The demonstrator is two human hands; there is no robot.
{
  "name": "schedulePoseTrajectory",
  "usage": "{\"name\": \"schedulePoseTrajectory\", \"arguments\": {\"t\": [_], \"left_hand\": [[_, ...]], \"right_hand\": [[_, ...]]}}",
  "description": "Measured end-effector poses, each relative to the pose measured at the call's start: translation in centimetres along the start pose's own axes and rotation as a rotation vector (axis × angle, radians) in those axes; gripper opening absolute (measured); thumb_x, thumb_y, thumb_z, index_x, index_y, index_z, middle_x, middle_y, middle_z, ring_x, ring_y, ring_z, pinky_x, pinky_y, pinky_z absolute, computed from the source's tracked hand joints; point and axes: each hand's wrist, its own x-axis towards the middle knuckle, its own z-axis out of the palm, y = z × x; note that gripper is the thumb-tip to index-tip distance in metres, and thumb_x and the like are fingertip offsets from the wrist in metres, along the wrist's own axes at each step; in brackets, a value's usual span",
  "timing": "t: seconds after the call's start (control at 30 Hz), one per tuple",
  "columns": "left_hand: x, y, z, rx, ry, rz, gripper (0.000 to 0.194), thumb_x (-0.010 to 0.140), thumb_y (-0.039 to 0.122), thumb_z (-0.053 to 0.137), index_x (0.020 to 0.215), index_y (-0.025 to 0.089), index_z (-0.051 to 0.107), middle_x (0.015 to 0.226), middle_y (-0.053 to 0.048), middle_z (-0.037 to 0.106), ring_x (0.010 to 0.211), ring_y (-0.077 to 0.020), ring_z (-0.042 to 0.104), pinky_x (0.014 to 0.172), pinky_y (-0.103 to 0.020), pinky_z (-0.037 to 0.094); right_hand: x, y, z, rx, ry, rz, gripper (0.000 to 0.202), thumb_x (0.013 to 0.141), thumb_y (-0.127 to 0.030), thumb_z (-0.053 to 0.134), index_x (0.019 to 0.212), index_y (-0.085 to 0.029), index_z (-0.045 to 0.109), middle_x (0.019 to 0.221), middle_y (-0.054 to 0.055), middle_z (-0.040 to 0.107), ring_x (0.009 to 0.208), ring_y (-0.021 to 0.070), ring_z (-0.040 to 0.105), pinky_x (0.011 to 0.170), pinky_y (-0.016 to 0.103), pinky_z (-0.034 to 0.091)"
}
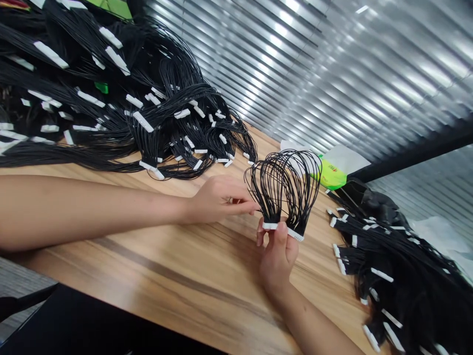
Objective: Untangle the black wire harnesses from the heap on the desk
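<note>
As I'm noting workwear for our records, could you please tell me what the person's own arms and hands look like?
The left forearm and right forearm show no sleeves. The left hand and right hand are ungloved, and both wrists are bare. Whether the left hand wears a ring is unclear.

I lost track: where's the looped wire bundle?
Right of centre in the head view: the looped wire bundle is held by its white end in the right hand, beside the left hand.
</note>
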Motion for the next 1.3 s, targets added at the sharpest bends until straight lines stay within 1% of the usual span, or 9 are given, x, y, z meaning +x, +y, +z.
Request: {"name": "schedulePoseTrajectory", "arguments": {"t": [0.2,0.37,0.6,0.77,0.83,0.97,1.03,1.17,1.3], "left_hand": [[-0.6,0.0,0.1,-0.131,-0.113,-0.205,0.023,0.092,0.031,0.055,0.105,0.019,0.07,0.067,0.001,0.069,0.055,-0.0056,0.059,0.056,-0.014,0.044],[-0.4,-0.5,-0.2,0.016,-0.159,-0.076,0.026,0.095,0.031,0.049,0.107,0.025,0.072,0.066,0.002,0.07,0.059,-0.007,0.06,0.062,-0.017,0.044],[0.2,-0.9,-0.7,0.367,-0.023,0.191,0.021,0.092,0.032,0.055,0.1,0.043,0.071,0.074,0.004,0.07,0.071,-0.0103,0.055,0.086,-0.034,0.027],[0.3,-0.8,-0.7,0.309,0.013,0.236,0.02,0.09,0.028,0.059,0.099,0.04,0.073,0.072,0.003,0.065,0.069,-0.0094,0.05,0.082,-0.033,0.027],[0.3,-0.7,-0.3,0.131,-0.005,0.126,0.016,0.088,0.028,0.062,0.097,0.032,0.075,0.071,0.002,0.062,0.067,-0.009,0.05,0.078,-0.03,0.031],[0.7,-0.4,0.5,-0.333,-0.114,-0.344,0.018,0.086,0.03,0.061,0.092,0.018,0.074,0.075,0.0,0.059,0.071,-0.0094,0.051,0.068,-0.023,0.037],[0.8,-0.3,0.7,-0.47,-0.136,-0.503,0.018,0.081,0.031,0.066,0.086,0.015,0.071,0.071,0.002,0.055,0.067,-0.0085,0.047,0.063,-0.021,0.035],[0.9,0.0,0.9,-0.554,-0.127,-0.594,0.025,0.075,0.037,0.07,0.078,0.013,0.064,0.061,0.006,0.037,0.06,-0.0073,0.034,0.056,-0.021,0.026],[0.8,0.4,0.8,-0.566,-0.136,-0.626,0.025,0.076,0.037,0.067,0.077,0.012,0.061,0.063,0.005,0.037,0.062,-0.0084,0.034,0.058,-0.022,0.027]], "right_hand": [[0.1,0.3,-0.1,-0.009,-0.015,-0.042,0.04,0.085,-0.053,0.055,0.064,-0.019,0.054,0.056,-0.001,0.052,0.047,0.0105,0.043,0.041,0.023,0.033],[-0.1,0.5,-0.2,0.019,0.0,-0.033,0.039,0.084,-0.053,0.057,0.065,-0.019,0.054,0.057,-0.001,0.053,0.047,0.01,0.043,0.041,0.022,0.032],[-0.1,0.6,-0.4,0.005,-0.008,-0.045,0.041,0.086,-0.052,0.056,0.063,-0.019,0.053,0.055,-0.002,0.051,0.047,0.0096,0.042,0.041,0.022,0.032],[0.0,0.5,-0.3,0.005,-0.004,-0.044,0.041,0.085,-0.053,0.057,0.062,-0.019,0.053,0.055,-0.002,0.051,0.047,0.0097,0.042,0.041,0.022,0.032],[0.1,0.5,-0.3,0.007,-0.001,-0.044,0.041,0.084,-0.053,0.057,0.062,-0.019,0.053,0.055,-0.002,0.051,0.047,0.0096,0.042,0.041,0.022,0.032],[0.2,0.8,-0.4,-0.019,-0.018,-0.024,0.041,0.085,-0.053,0.055,0.064,-0.018,0.055,0.056,-0.001,0.053,0.047,0.0091,0.042,0.041,0.022,0.033],[0.3,0.9,-0.4,-0.036,-0.043,-0.01,0.041,0.086,-0.053,0.054,0.065,-0.018,0.057,0.057,-0.001,0.054,0.047,0.0089,0.042,0.042,0.022,0.034],[0.1,0.9,-0.4,-0.044,-0.071,-0.013,0.04,0.086,-0.053,0.054,0.066,-0.018,0.056,0.058,-0.001,0.054,0.048,0.009,0.043,0.043,0.022,0.035],[0.1,0.8,-0.3,-0.041,-0.073,-0.013,0.041,0.086,-0.053,0.054,0.066,-0.018,0.056,0.058,-0.001,0.054,0.048,0.0094,0.043,0.043,0.022,0.035]]}}
